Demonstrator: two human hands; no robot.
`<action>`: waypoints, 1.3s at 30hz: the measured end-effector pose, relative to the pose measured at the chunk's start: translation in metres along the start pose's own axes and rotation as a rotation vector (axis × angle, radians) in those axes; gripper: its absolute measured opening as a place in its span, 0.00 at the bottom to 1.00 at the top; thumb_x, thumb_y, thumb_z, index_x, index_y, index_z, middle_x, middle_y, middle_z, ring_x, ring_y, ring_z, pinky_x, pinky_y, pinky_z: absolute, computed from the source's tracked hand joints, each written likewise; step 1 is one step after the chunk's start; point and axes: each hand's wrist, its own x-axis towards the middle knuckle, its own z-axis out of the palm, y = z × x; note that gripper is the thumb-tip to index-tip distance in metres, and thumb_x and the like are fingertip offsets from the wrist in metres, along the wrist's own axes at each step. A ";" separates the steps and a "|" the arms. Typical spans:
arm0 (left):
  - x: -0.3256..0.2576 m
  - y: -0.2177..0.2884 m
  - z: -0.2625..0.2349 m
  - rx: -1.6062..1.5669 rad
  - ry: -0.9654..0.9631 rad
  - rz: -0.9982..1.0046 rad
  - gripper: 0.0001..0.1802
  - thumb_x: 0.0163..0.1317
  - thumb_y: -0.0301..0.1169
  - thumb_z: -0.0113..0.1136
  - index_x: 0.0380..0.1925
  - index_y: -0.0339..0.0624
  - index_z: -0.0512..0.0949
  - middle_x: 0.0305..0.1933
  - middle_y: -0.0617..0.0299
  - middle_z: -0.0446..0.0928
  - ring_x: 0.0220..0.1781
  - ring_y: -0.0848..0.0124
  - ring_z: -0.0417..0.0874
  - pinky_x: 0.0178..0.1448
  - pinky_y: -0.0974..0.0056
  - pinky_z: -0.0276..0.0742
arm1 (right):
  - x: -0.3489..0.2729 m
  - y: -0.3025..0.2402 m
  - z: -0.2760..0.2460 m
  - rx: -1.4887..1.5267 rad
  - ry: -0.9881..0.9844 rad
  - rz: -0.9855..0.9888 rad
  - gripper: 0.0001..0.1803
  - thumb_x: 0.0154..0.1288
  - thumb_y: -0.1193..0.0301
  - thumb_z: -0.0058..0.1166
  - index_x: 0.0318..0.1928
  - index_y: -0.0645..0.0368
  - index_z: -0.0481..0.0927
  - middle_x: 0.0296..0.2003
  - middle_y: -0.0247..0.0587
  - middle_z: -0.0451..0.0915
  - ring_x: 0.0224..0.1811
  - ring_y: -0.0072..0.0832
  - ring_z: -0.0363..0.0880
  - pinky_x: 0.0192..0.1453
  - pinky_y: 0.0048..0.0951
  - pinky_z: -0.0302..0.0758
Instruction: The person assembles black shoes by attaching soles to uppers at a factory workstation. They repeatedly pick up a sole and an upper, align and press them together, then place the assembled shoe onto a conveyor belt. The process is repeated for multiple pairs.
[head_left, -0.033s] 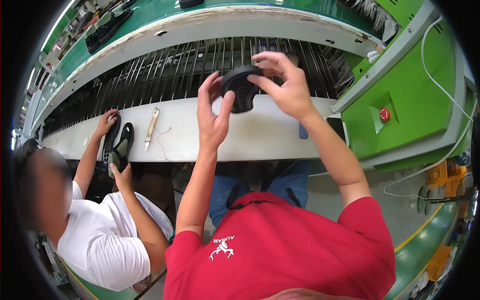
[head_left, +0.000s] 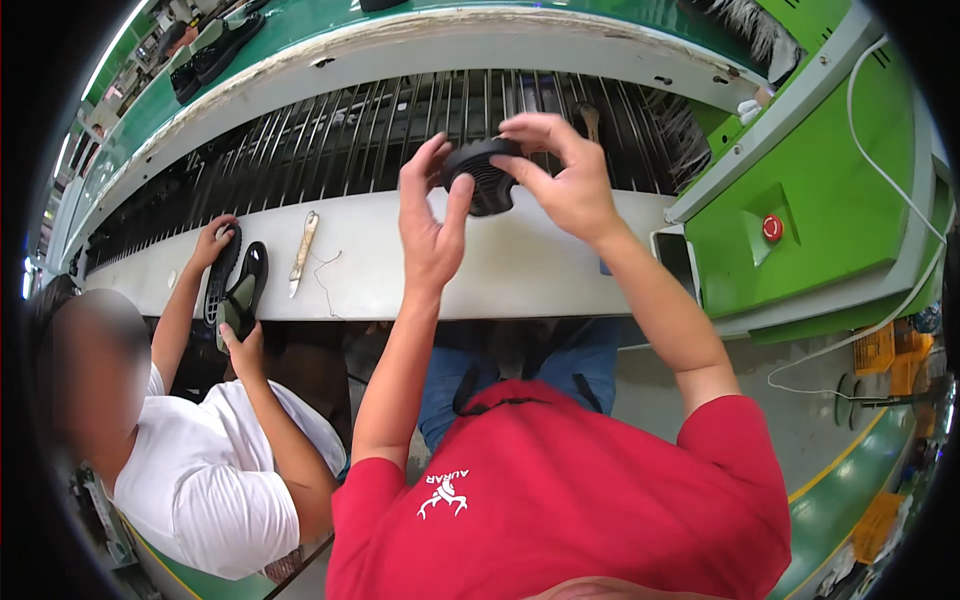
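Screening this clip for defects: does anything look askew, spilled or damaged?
Nothing stands out. Both hands, left and right, hold a black ribbed shoe sole over the roller conveyor. A small knife-like tool lies flat on the white ledge.

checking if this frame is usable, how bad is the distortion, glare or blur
Head view: strong fisheye, the white conveyor ledge bows into an arc and the corners go black; lighting is even, with only a bright streak at the upper left rim; the left hand, right hand and black shoe sole are sharp; the co-worker's face is blurred out.
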 end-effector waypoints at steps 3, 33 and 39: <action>-0.014 -0.010 0.015 0.145 -0.008 0.120 0.25 0.83 0.33 0.63 0.74 0.38 0.77 0.66 0.49 0.81 0.64 0.55 0.85 0.71 0.56 0.79 | -0.033 0.016 0.024 -0.030 0.077 -0.036 0.20 0.66 0.79 0.77 0.57 0.59 0.88 0.48 0.46 0.92 0.51 0.38 0.93 0.56 0.34 0.87; -0.028 0.038 0.013 0.083 0.129 -0.054 0.17 0.70 0.28 0.81 0.57 0.37 0.88 0.46 0.60 0.90 0.41 0.76 0.89 0.44 0.72 0.84 | -0.075 -0.016 0.027 0.171 0.314 0.131 0.17 0.75 0.69 0.76 0.58 0.63 0.89 0.44 0.41 0.93 0.43 0.24 0.92 0.49 0.26 0.86; -0.028 0.033 0.010 -0.023 0.077 -0.045 0.15 0.68 0.26 0.83 0.51 0.33 0.89 0.46 0.60 0.91 0.42 0.77 0.89 0.46 0.73 0.85 | -0.076 -0.015 0.023 0.343 0.310 0.233 0.14 0.77 0.68 0.74 0.56 0.64 0.91 0.44 0.37 0.94 0.44 0.20 0.90 0.49 0.24 0.85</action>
